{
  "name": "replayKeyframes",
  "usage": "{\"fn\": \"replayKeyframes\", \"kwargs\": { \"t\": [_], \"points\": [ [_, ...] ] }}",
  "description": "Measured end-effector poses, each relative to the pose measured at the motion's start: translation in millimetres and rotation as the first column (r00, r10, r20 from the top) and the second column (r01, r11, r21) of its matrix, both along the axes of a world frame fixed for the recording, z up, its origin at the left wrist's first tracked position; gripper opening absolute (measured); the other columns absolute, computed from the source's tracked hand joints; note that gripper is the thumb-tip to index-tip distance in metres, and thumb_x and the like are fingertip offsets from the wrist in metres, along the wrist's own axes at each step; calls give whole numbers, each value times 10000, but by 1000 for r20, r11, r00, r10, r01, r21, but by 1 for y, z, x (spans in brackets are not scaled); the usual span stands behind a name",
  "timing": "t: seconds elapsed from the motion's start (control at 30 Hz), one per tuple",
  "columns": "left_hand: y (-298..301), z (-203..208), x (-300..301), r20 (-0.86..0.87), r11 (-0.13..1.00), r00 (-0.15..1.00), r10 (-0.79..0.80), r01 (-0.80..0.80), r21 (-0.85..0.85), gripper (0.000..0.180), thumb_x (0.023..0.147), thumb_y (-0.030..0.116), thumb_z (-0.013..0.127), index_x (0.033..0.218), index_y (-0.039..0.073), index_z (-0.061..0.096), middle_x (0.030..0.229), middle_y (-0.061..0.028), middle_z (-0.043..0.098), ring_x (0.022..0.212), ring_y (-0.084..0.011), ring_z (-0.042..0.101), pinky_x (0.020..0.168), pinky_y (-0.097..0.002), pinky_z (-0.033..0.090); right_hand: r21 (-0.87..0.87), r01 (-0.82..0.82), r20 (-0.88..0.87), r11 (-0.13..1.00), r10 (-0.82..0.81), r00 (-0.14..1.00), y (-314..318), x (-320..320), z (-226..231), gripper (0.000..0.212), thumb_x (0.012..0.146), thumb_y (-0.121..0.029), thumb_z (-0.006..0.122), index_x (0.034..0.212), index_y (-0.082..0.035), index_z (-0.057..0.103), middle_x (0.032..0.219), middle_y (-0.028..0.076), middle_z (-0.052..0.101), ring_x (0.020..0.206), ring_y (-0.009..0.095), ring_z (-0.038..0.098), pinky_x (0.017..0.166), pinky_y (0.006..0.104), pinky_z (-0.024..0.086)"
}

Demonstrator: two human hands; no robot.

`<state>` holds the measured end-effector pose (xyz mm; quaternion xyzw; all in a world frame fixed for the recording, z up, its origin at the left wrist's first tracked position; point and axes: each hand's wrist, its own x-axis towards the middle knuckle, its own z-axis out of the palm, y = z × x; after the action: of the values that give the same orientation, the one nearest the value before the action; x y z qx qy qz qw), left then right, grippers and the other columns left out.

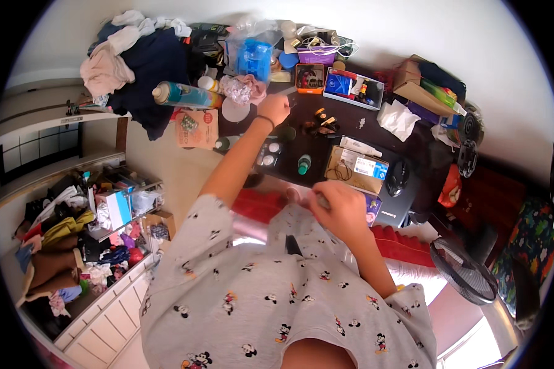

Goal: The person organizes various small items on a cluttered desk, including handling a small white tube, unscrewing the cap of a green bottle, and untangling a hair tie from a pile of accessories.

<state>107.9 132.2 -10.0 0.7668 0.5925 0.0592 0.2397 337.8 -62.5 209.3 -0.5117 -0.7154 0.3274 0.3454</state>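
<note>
My left hand (273,111), with a dark band at its wrist, reaches far over the dark table (305,138). Its fingers are closed, and a tiny dark thing at their tips is too small to name. Several small black and gold items (326,123) lie to the right of it. Close to my body at the table's near side, my right hand (341,209) is curled shut, and whatever it may hold is hidden. A small green-capped bottle (304,164) stands beyond and left of it, and an open cardboard box (356,170) sits just past its knuckles.
A blue spray can (188,95) lies at the left beside a clothes pile (144,67). A white box (353,88) and an orange-rimmed tin (309,79) line the back. At right are a laptop (403,203), a black mouse (398,178) and a fan (465,270).
</note>
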Motion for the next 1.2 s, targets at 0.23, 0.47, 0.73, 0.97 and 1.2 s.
{"fn": "replayKeyframes", "kwargs": {
  "t": [0.23,0.47,0.73,0.97,1.2],
  "points": [
    [25,-63,27,-330,996,943,-50,22,-88,167,790,229,721,791,64,694,845,-139,691,826,-319,670,718,-444,545,-176,135,97,975,-119,988,-8,44,-39,94,785,-107,719,827,-56,653,723,56,633,616,239,616,529,343,474],
    [22,-61,-4,-72,991,996,-53,43,-129,169,799,181,698,834,29,631,814,-153,673,755,-319,662,675,-414,525,-197,136,47,971,-130,990,1,43,-42,98,794,-105,715,831,-45,647,739,77,640,626,253,619,549,349,486],
    [-98,122,-43,549,885,712,437,-449,-123,112,832,69,708,872,5,625,710,-54,635,647,-92,572,597,-254,461,-217,78,17,973,-76,997,11,7,-38,102,807,-107,705,861,-35,657,784,98,665,674,277,646,604,346,511],
    [-237,104,-119,482,661,520,705,-729,-179,126,844,55,717,929,-9,649,792,-10,639,672,-64,544,624,-212,459,-309,10,-16,951,-16,1000,5,-54,-23,98,837,-120,684,864,-32,652,724,114,647,635,256,643,591,328,495],
    [-268,38,-181,8,671,776,631,-551,496,187,824,95,702,991,25,656,879,-97,624,769,-234,606,694,-318,499,-385,68,-37,920,-89,995,-7,-85,-16,135,871,-129,679,871,2,648,689,100,655,607,157,626,592,278,479]
  ]
}}
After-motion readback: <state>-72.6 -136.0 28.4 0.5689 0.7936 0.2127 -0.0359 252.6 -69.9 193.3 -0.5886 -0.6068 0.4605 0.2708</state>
